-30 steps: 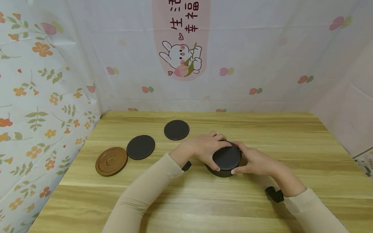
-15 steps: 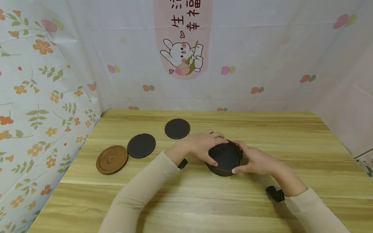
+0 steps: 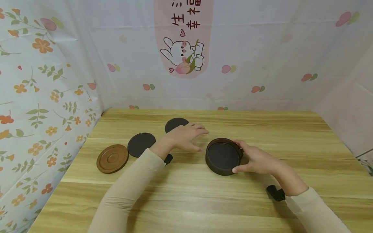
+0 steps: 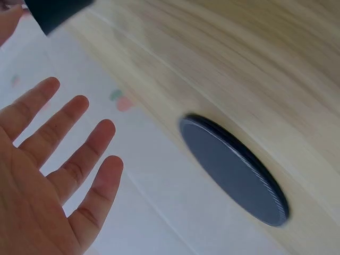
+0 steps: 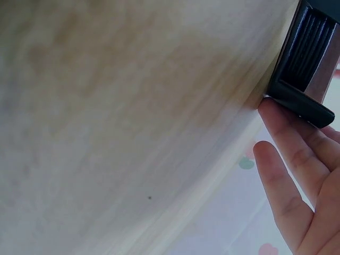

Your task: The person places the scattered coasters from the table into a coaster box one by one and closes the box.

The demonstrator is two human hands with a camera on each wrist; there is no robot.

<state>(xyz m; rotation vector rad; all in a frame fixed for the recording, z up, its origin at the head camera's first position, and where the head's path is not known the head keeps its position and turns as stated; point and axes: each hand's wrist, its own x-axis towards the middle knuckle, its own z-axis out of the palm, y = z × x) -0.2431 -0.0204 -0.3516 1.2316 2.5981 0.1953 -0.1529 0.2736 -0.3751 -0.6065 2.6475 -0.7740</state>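
My right hand [image 3: 256, 160] holds the right side of a round black coaster holder [image 3: 216, 169], thumb at the front and fingers behind. A black coaster [image 3: 223, 156] lies down inside it. Through a gap in the holder's wall [image 5: 300, 103], the right wrist view shows stacked coaster edges [image 5: 309, 48]. My left hand [image 3: 183, 136], fingers spread and holding nothing, hovers left of the holder. It partly covers a round black coaster [image 3: 175, 123] at the back. Another black coaster [image 3: 141, 144] lies farther left, partly behind the left forearm.
A round brown wooden disc [image 3: 112, 158] with concentric grooves lies at the left, close beside the nearer coaster. Everything stands on a wood-grain table [image 3: 186, 200]. A printed cloth [image 3: 262, 48] hangs behind, and a flowered one [image 3: 43, 106] is on the left.
The left hand has let go of the coaster, now down inside the holder, and moved left away from it. The right hand has kept its hold on the holder.
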